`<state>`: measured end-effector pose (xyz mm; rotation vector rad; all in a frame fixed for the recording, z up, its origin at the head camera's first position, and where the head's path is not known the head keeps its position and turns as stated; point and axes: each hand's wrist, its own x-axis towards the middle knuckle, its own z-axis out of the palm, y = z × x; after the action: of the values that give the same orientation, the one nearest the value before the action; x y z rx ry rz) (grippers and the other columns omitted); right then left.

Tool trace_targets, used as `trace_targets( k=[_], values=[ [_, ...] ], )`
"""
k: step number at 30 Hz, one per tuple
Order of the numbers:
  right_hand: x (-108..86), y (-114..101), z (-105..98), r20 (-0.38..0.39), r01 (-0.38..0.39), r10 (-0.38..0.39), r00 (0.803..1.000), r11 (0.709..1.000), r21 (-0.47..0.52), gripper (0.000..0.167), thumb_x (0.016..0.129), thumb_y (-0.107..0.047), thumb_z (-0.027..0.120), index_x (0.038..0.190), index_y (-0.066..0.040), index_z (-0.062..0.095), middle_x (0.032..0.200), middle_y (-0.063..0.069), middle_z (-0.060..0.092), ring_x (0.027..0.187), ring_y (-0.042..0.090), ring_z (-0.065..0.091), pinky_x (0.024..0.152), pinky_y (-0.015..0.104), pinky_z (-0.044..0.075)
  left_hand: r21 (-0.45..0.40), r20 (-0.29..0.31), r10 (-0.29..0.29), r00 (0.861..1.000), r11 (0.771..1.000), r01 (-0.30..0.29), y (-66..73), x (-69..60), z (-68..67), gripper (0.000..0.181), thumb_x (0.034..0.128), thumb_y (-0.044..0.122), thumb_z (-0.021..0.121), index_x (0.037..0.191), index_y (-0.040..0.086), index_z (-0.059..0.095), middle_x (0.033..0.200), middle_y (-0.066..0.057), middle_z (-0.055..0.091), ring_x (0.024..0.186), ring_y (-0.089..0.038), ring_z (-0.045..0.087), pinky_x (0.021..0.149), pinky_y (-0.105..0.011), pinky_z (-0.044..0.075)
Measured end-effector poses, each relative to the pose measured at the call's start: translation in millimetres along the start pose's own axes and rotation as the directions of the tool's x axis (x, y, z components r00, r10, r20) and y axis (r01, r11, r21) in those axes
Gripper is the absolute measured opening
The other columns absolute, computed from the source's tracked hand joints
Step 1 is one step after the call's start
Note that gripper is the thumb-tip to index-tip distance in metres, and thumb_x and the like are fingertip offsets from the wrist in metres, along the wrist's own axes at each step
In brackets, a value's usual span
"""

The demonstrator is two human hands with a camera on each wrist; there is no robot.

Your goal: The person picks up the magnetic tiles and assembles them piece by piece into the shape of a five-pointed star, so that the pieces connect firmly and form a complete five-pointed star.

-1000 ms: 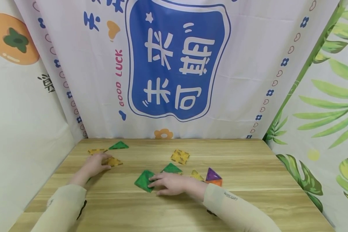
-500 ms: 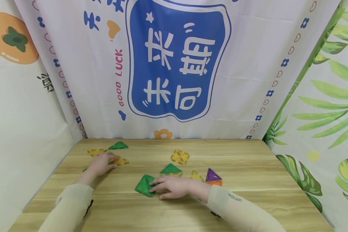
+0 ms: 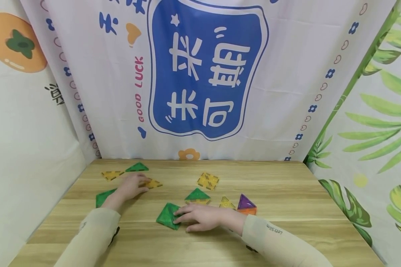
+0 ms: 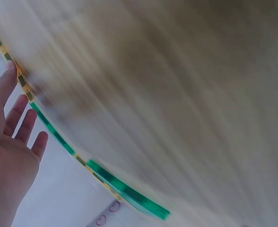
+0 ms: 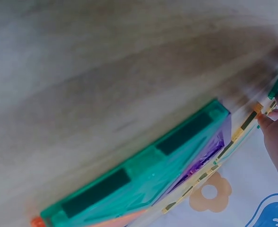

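Table [image 3: 280, 237] seen from my remote station, with clock directions taken from the green square [image 3: 167, 216] near its middle. At 3 o'clock, the right hand [image 3: 203, 217]: fingers loosely extended over the square's edge, thumb apart, nothing clasped; I judge that the light touch steadies the piece against sliding. At 11 o'clock, the left hand [image 3: 130, 186]: thumb and forefinger appear to pinch the yellow triangle [image 3: 155, 183], leaving one point free toward 3 o'clock. I take this as a hold by the end, chosen to keep the other edges exposed for joining. The left wrist view shows the other three fingers slightly bent and clear of it.

Appearance: the yellow triangle is flat and translucent, partly covered by the fingers, with dark bars [image 4: 21, 81] along its rim, presumably magnets. The green square lies flat, set askew like a diamond; a line crosses it, and I cannot tell whether it is one tile or two.

Farther out: a green triangle [image 3: 197, 193] at 2 o'clock, its base against a yellow strip [image 3: 198, 202]; at 3 o'clock, a purple triangle [image 3: 245, 202] edge to edge with an orange tile [image 3: 248, 211], probably paired by magnetism.
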<state>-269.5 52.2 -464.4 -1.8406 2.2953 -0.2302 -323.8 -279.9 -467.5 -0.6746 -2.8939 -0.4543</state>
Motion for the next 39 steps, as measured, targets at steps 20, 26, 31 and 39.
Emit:
trace_targets(
  k=[20, 26, 31, 39],
  values=[
    [-1.2, 2, 1, -0.031, 0.033, -0.033, 0.999, 0.999, -0.006, 0.046, 0.098, -0.031, 0.051, 0.141, -0.020, 0.044, 0.150, 0.003, 0.036, 0.140, 0.013, 0.028, 0.116, 0.042, 0.018, 0.038, 0.031, 0.055, 0.998, 0.998, -0.056, 42.8, 34.6, 21.5, 0.036, 0.0835, 0.029, 0.072, 0.114, 0.009, 0.069, 0.110, -0.014, 0.060, 0.101, -0.032, 0.055, 0.088, -0.052, 0.045],
    [-0.3, 2, 1, -0.040, 0.038, -0.038, 0.998, 0.999, -0.016, 0.045, 0.098, -0.031, 0.052, 0.141, -0.020, 0.045, 0.150, 0.004, 0.036, 0.139, 0.015, 0.030, 0.116, 0.041, 0.018, 0.019, 0.046, 0.069, 0.997, 0.997, -0.070, 53.5, 41.0, 27.4, 0.036, 0.0836, 0.028, 0.072, 0.114, 0.011, 0.069, 0.107, -0.011, 0.060, 0.099, -0.029, 0.054, 0.088, -0.052, 0.043],
    [1.2, 2, 0, -0.039, 0.020, -0.021, 0.999, 1.000, -0.020, 0.044, 0.097, -0.032, 0.052, 0.139, -0.020, 0.047, 0.149, 0.004, 0.038, 0.139, 0.018, 0.031, 0.116, 0.042, 0.020, -0.007, 0.048, 0.092, 0.995, 0.996, -0.091, 55.1, 42.3, 29.3, 0.035, 0.0834, 0.028, 0.072, 0.114, 0.011, 0.069, 0.107, -0.010, 0.060, 0.099, -0.029, 0.054, 0.088, -0.053, 0.043],
    [6.3, 5, -2, -0.070, -0.033, 0.034, 0.997, 0.999, 0.008, 0.042, 0.098, -0.033, 0.051, 0.138, -0.021, 0.049, 0.147, 0.001, 0.040, 0.137, 0.020, 0.033, 0.114, 0.038, 0.026, -0.080, 0.016, 0.024, 1.000, 0.997, -0.023, 41.8, 39.0, 8.3, 0.040, 0.0865, 0.021, 0.069, 0.122, 0.003, 0.062, 0.125, -0.021, 0.057, 0.118, -0.042, 0.047, 0.099, -0.062, 0.035]
  ],
)
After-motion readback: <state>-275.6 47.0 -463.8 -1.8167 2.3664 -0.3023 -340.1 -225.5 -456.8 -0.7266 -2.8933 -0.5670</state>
